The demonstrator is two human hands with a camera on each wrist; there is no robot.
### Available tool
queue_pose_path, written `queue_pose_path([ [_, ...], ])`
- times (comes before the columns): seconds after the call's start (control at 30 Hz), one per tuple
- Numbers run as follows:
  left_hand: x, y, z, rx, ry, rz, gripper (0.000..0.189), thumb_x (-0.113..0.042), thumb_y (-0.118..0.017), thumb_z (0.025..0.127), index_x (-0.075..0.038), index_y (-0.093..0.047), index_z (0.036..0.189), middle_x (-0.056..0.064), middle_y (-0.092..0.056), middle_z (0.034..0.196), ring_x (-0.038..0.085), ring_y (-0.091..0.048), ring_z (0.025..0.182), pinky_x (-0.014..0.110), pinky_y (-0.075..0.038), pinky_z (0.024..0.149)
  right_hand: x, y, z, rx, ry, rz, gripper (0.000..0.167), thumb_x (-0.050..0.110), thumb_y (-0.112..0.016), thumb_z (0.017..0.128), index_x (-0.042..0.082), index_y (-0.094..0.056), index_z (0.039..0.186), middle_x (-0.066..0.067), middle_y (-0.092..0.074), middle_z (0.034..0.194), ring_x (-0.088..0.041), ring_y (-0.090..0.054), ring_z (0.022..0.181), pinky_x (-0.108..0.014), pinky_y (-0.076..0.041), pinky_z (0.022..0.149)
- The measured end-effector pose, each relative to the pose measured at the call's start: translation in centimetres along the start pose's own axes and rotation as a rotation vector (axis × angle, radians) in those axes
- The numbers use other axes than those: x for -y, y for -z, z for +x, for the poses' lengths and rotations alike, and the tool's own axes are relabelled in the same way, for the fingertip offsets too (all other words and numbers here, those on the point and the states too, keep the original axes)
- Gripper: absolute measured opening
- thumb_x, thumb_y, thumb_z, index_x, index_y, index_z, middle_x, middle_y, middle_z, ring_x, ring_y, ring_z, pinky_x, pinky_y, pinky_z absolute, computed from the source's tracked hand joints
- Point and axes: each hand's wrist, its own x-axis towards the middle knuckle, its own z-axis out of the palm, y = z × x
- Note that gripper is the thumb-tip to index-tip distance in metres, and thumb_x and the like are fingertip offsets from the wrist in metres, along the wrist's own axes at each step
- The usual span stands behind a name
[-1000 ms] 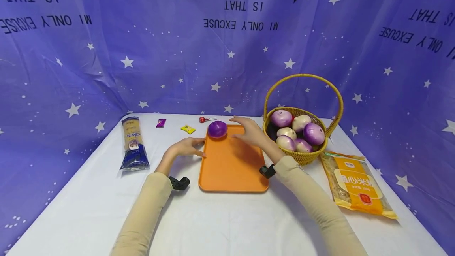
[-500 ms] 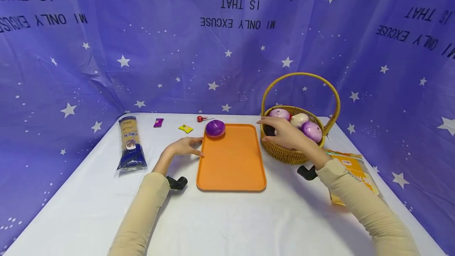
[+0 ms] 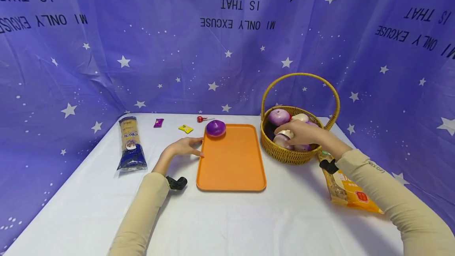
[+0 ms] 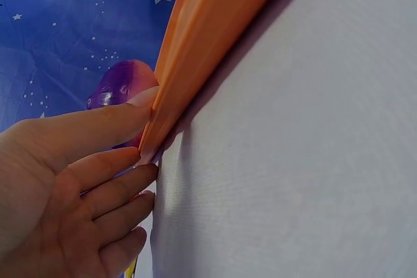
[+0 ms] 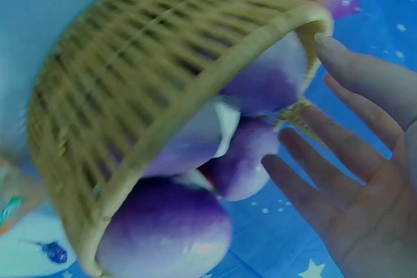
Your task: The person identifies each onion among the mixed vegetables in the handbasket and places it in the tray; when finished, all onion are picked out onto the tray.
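My left hand (image 3: 183,146) touches the left edge of an orange tray (image 3: 232,165), thumb and fingertips against its rim in the left wrist view. A round, glossy purple vegetable (image 3: 215,128) lies in the tray's far left corner. My right hand (image 3: 305,132) reaches over a wicker basket (image 3: 289,156) of several round purple-and-white vegetables that look like turnips. Its fingertips are right at a pale turnip-like one (image 3: 282,141) near the basket's front. In the right wrist view the right hand's fingers (image 5: 319,193) are spread and fairly straight beside the basket's mouth.
Behind the tray lie a red lollipop (image 3: 200,119), a yellow-wrapped candy (image 3: 185,128) and a purple-wrapped candy (image 3: 158,123). A noodle packet (image 3: 131,143) lies at the left. An orange food bag (image 3: 350,192) is partly under the right arm. The basket's tall handle (image 3: 300,74) arches above it.
My right hand has moved right from above the tray, past the basket's left rim and over the turnip-like vegetables. The left hand stays at the tray's edge.
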Motion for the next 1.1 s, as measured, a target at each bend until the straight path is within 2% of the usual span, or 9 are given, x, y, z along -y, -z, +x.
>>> queue_pose_path([
  [0.1, 0.1, 0.0, 0.1, 0.001, -0.005, -0.002, 0.08, -0.035, -0.073, 0.085, -0.005, -0.036, 0.148, 0.017, -0.043, 0.146, 0.04, -0.032, 0.137, 0.058, -0.021, 0.112, -0.4, 0.2, 0.0, 0.074, -0.032, -0.03, 0.045, 0.001, -0.077, 0.073, 0.003, -0.067, 0.117, -0.002, -0.065, 0.08, -0.003, -0.032, 0.055, -0.022, -0.033, 0.053],
  [0.3, 0.1, 0.0, 0.2, 0.0, -0.001, 0.011, 0.08, -0.036, -0.074, 0.084, -0.005, -0.036, 0.148, 0.017, -0.042, 0.146, 0.04, -0.031, 0.137, 0.058, -0.021, 0.112, -0.7, 0.5, 0.5, 0.149, -0.048, -0.079, 0.048, 0.007, -0.08, 0.072, 0.007, -0.067, 0.118, -0.001, -0.068, 0.102, -0.014, -0.044, 0.067, -0.026, -0.041, 0.061],
  [0.47, 0.2, 0.0, 0.2, -0.002, 0.001, 0.013, 0.08, -0.037, -0.074, 0.084, -0.006, -0.037, 0.148, 0.016, -0.043, 0.146, 0.04, -0.031, 0.137, 0.058, -0.021, 0.112, -0.6, 0.5, 0.8, 0.185, -0.028, -0.105, 0.047, 0.007, -0.079, 0.073, 0.008, -0.067, 0.118, -0.002, -0.068, 0.105, -0.021, -0.059, 0.079, -0.032, -0.05, 0.071],
  [0.6, 0.3, -0.1, 0.3, 0.0, 0.003, 0.008, 0.08, -0.037, -0.074, 0.084, -0.006, -0.037, 0.148, 0.015, -0.043, 0.146, 0.04, -0.031, 0.137, 0.058, -0.021, 0.112, -0.5, 0.5, 0.9, 0.177, -0.014, -0.09, 0.045, 0.004, -0.079, 0.072, 0.007, -0.068, 0.116, -0.002, -0.069, 0.105, -0.023, -0.065, 0.087, -0.037, -0.055, 0.078],
  [0.7, 0.3, 0.0, 0.2, -0.001, 0.007, 0.009, 0.08, -0.037, -0.074, 0.084, -0.007, -0.037, 0.148, 0.015, -0.043, 0.146, 0.04, -0.031, 0.137, 0.058, -0.021, 0.112, -0.5, 0.5, 0.8, 0.165, -0.011, -0.076, 0.046, 0.004, -0.08, 0.071, 0.006, -0.068, 0.116, -0.003, -0.069, 0.105, -0.022, -0.065, 0.086, -0.038, -0.056, 0.078],
  [0.8, 0.2, 0.0, 0.2, 0.001, 0.007, 0.013, 0.08, -0.037, -0.074, 0.084, -0.007, -0.037, 0.148, 0.015, -0.043, 0.146, 0.04, -0.031, 0.137, 0.059, -0.021, 0.111, -0.4, 0.7, 0.7, 0.156, -0.024, -0.057, 0.049, 0.005, -0.081, 0.07, 0.005, -0.067, 0.117, -0.002, -0.069, 0.099, -0.019, -0.061, 0.078, -0.034, -0.055, 0.072],
  [0.9, 0.2, 0.0, 0.2, 0.002, 0.003, 0.01, 0.08, -0.036, -0.074, 0.084, -0.006, -0.037, 0.148, 0.016, -0.043, 0.146, 0.04, -0.031, 0.137, 0.058, -0.021, 0.112, -0.1, 1.2, 0.6, 0.146, -0.04, -0.052, 0.049, 0.005, -0.08, 0.071, 0.005, -0.066, 0.119, -0.002, -0.065, 0.084, -0.013, -0.051, 0.065, -0.027, -0.047, 0.061],
  [1.0, 0.3, -0.1, 0.2, 0.004, -0.001, 0.003, 0.08, -0.036, -0.073, 0.085, -0.006, -0.036, 0.148, 0.016, -0.042, 0.147, 0.04, -0.031, 0.137, 0.058, -0.02, 0.112, 0.1, 2.0, 0.5, 0.131, -0.045, -0.074, 0.048, 0.006, -0.081, 0.074, 0.006, -0.066, 0.119, -0.002, -0.06, 0.075, -0.011, -0.045, 0.062, -0.026, -0.042, 0.058],
  [1.1, 0.4, -0.1, 0.2, 0.009, 0.0, 0.001, 0.08, -0.036, -0.073, 0.085, -0.007, -0.036, 0.149, 0.016, -0.042, 0.147, 0.039, -0.03, 0.138, 0.058, -0.02, 0.112, 0.5, 2.8, 0.3, 0.098, -0.038, -0.087, 0.047, 0.007, -0.081, 0.075, 0.005, -0.066, 0.119, -0.002, -0.064, 0.083, -0.015, -0.053, 0.069, -0.03, -0.047, 0.065],
])
